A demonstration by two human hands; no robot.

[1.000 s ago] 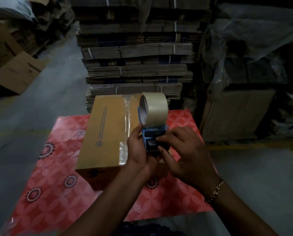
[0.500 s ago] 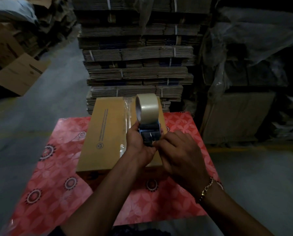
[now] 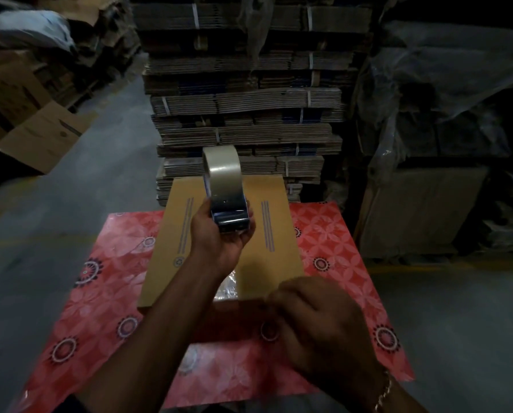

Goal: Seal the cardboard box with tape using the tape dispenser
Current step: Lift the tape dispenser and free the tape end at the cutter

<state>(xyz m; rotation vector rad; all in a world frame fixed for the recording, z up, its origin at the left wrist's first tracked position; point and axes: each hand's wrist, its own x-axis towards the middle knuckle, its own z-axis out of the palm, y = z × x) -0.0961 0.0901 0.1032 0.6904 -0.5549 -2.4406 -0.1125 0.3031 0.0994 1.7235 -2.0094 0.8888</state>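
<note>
A closed brown cardboard box (image 3: pixel 268 263) lies on a red flowered tablecloth (image 3: pixel 106 293). Above the middle of the box, my left hand (image 3: pixel 219 242) grips a blue tape dispenser (image 3: pixel 230 216) carrying a roll of clear tape (image 3: pixel 222 168). My right hand (image 3: pixel 315 329) is at the box's near edge with its fingers pinched together on the tape's free end. A shiny strip of clear tape (image 3: pixel 228 286) shows along the box's centre seam between the two hands. My left forearm hides part of the seam.
Strapped stacks of flat cardboard (image 3: pixel 243 114) rise right behind the table. An open carton (image 3: pixel 40 135) sits on the grey floor at the left. Plastic-covered goods (image 3: pixel 443 99) and a large box (image 3: pixel 413 210) stand at the right.
My right hand has left the dispenser and come back to the box's near edge, drawing tape out. My left hand has carried the dispenser over the box's middle. The view has shifted so the box is centred.
</note>
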